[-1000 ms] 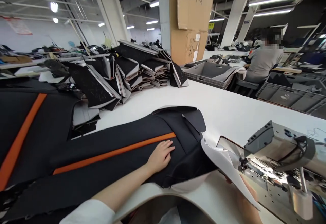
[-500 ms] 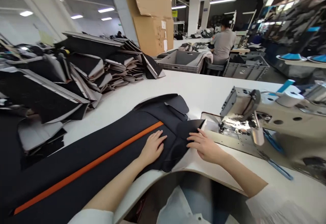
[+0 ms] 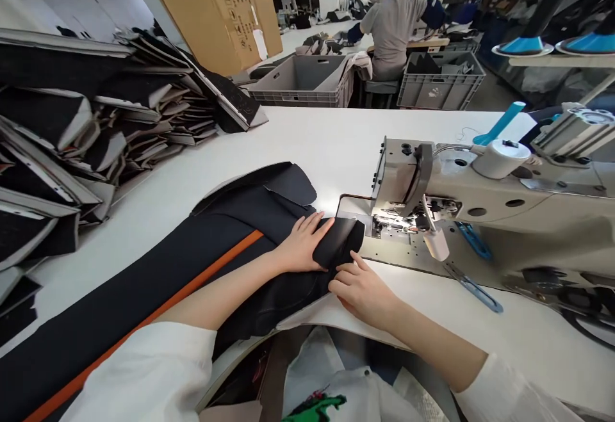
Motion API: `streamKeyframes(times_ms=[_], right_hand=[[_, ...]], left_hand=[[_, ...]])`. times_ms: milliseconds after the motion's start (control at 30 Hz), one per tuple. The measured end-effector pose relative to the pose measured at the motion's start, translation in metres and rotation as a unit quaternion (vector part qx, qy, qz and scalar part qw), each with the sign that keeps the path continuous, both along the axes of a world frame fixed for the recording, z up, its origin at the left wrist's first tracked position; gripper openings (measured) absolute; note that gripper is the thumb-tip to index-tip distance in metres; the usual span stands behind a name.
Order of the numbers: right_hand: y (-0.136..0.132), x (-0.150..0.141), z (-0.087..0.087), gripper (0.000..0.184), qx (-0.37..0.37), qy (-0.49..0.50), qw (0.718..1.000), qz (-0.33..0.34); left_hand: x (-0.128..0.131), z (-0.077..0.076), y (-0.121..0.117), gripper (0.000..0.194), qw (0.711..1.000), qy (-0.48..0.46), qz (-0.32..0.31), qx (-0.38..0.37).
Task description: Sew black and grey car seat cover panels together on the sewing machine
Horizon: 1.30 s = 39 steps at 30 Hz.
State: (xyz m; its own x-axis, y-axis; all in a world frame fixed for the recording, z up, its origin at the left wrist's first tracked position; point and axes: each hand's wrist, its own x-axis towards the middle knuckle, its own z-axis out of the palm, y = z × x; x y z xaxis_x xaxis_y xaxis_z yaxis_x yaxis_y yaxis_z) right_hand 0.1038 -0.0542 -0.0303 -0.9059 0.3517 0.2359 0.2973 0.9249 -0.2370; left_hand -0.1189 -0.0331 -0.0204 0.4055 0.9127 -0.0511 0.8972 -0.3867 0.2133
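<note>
A long black fabric piece [image 3: 158, 284] with an orange stripe [image 3: 230, 253] lies across the white table, its right end bunched and folded. My left hand [image 3: 303, 244] rests on that end, fingers stretched and thumb apart, pressing a dark flap [image 3: 340, 239]. Just below the flap, my right hand [image 3: 362, 289] has its fingers curled at the fabric's near edge, the index finger reaching up to the flap. Their grip underneath is hidden. Right of the flap stands a sewing machine [image 3: 408, 178] with its needle area lit; the fabric lies short of the needle.
Blue-handled thread snips [image 3: 475, 289] lie by the machine base, and a white thread cone [image 3: 502, 158] sits on top. Stacked black-and-grey panels [image 3: 120, 114] fill the left. Behind the table are grey crates [image 3: 307, 82], a cardboard box [image 3: 225, 18] and a seated person [image 3: 391, 25].
The view has swung right and down. My left hand has moved right onto the flap. My right hand has shifted from the flap's tip to the near edge, and the flap is folded over.
</note>
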Motion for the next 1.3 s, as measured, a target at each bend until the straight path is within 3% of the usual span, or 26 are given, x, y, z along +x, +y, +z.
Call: streamKeyframes(times_ms=[167,267,333,400,500,567,700,767,833,1000,1100,1233,1300], right_hand=[[0.000,0.011,-0.017,0.044,-0.030,0.051,0.998,0.001],[0.000,0.016,-0.031,0.030,-0.050,0.111,0.992,-0.015],[0.000,0.017,-0.038,0.019,-0.053,0.134,0.989,-0.033],[0.001,0.016,-0.042,0.014,-0.054,0.136,0.988,-0.047],[0.001,0.014,-0.042,0.012,-0.041,0.127,0.990,-0.051],[-0.001,0.014,-0.040,0.012,-0.015,0.105,0.992,-0.067],[-0.009,0.018,-0.037,0.020,0.024,0.069,0.989,-0.127],[-0.012,0.020,-0.038,0.023,0.034,0.059,0.987,-0.142],[-0.013,0.021,-0.039,0.024,0.047,0.058,0.987,-0.139],[-0.013,0.017,-0.044,0.026,0.064,0.122,0.984,-0.112],[-0.011,0.014,-0.044,0.020,0.034,0.134,0.986,-0.090],[0.004,0.012,-0.041,0.020,0.005,0.107,0.993,-0.044],[0.020,0.009,-0.040,0.022,-0.012,0.097,0.994,-0.037]], left_hand=[[-0.009,-0.012,-0.013,0.102,0.995,-0.090,0.035,0.010],[-0.009,-0.020,-0.026,0.104,0.971,-0.199,0.108,0.080],[-0.009,-0.024,-0.035,0.095,0.942,-0.259,0.159,0.142],[-0.009,-0.026,-0.044,0.083,0.935,-0.265,0.168,0.166],[-0.008,-0.018,-0.048,0.079,0.983,-0.137,0.073,0.100],[-0.002,-0.007,-0.043,0.081,0.998,-0.034,0.001,0.060],[0.022,0.016,-0.022,0.068,0.993,0.045,-0.106,0.036],[0.034,0.021,-0.014,0.064,0.988,0.055,-0.146,0.002],[0.043,0.019,-0.012,0.065,0.988,0.050,-0.147,-0.028],[0.038,0.001,-0.019,0.055,0.997,-0.033,-0.067,-0.028],[0.018,-0.004,-0.005,0.040,0.997,-0.083,0.006,-0.004],[-0.012,0.009,0.039,0.045,0.961,-0.141,0.219,0.094],[-0.013,0.023,0.054,0.058,0.934,-0.163,0.269,0.170]])
